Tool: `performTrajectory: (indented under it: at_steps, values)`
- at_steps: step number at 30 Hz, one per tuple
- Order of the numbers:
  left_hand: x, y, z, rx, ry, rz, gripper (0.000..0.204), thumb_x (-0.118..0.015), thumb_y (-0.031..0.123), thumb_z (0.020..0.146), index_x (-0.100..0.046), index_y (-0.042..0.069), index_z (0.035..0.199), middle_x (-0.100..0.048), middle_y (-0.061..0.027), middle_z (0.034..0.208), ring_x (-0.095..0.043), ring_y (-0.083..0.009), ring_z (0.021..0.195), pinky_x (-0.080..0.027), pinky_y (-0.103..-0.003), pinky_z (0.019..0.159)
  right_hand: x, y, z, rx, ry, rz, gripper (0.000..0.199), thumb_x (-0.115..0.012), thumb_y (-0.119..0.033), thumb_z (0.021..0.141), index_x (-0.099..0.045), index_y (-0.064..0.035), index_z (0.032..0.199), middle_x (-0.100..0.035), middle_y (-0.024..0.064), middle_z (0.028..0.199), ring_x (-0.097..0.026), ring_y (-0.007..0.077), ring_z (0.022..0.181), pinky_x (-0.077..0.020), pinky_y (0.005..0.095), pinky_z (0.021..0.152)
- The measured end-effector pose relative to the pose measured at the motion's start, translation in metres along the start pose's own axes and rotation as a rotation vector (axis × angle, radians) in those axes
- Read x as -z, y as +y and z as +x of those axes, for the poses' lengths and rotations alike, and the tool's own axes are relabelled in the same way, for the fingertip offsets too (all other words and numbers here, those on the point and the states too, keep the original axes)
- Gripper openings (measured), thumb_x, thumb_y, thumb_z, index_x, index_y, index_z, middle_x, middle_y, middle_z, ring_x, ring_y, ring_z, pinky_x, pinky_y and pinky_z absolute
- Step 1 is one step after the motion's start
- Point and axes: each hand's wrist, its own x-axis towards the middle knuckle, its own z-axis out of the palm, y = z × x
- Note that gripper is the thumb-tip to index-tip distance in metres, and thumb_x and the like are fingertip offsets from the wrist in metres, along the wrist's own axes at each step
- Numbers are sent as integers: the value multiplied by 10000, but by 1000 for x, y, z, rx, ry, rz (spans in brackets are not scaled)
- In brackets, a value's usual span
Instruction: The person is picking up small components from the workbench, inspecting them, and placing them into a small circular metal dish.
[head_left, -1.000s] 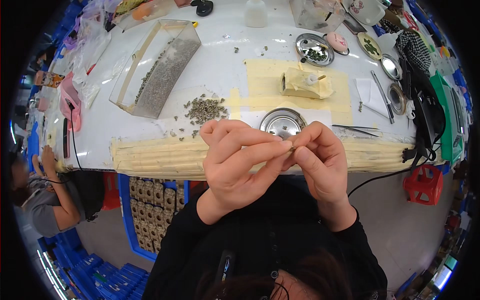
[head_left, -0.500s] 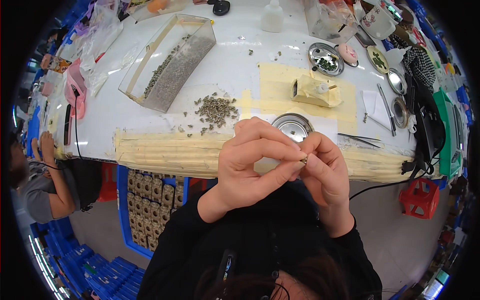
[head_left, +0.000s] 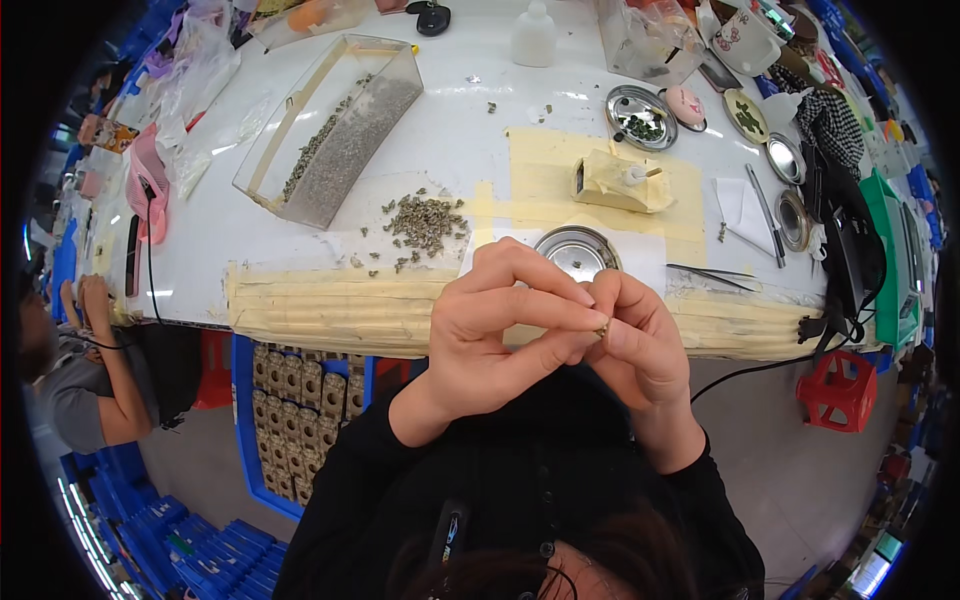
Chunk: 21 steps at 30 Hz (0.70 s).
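My left hand (head_left: 490,335) and my right hand (head_left: 645,345) meet over the table's front edge, fingertips pinched together. Between them is a small metallic part (head_left: 601,329), mostly covered by the fingers, so its exact kind is unclear. Just beyond the hands, partly hidden by them, stands a round metal dish (head_left: 578,247) with a tiny piece in it. A loose pile of small grey-brass metal parts (head_left: 425,222) lies beyond my left hand. To the right of the dish rest dark tweezers (head_left: 712,275).
A clear bin (head_left: 340,130) of similar parts stands at the back left. A tape-wrapped block (head_left: 622,182) sits beyond the dish. Another dish (head_left: 642,118) holds dark green bits. Below the table is a blue crate (head_left: 243,420) of blocks; a co-worker (head_left: 85,380) is at far left.
Both hands remain pinched together on the small part, with slight finger shifts. The whole view has shifted a little; nothing else on the table has visibly moved.
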Motion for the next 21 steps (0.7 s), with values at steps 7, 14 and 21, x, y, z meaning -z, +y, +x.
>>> performTrajectory:
  at_steps: [7,14,21]
  values:
    - [1,3,1,-107,32,216,248,-784,21,668,-733,116,892,-666,20,861,-582,-139,778,-350,-285,732,-5,1,0,112,51,-153,115,-604,-90,927,-524,-26,980,-619,80,967,-649,151,861,-557,277,791]
    - [-1,9,3,-354,91,617,254,-787,25,654,-720,111,883,-665,-1,879,-558,-150,712,-324,-306,732,-7,6,0,173,73,-177,129,-590,-82,935,-518,-15,1017,-626,89,1003,-640,148,906,-559,281,790]
    - [-2,8,1,-424,70,754,341,-800,62,603,-738,136,930,-669,31,897,-551,-144,744,-304,-318,753,-2,3,-4,158,109,-183,145,-608,-19,911,-553,17,1040,-643,106,996,-654,157,881,-558,291,803]
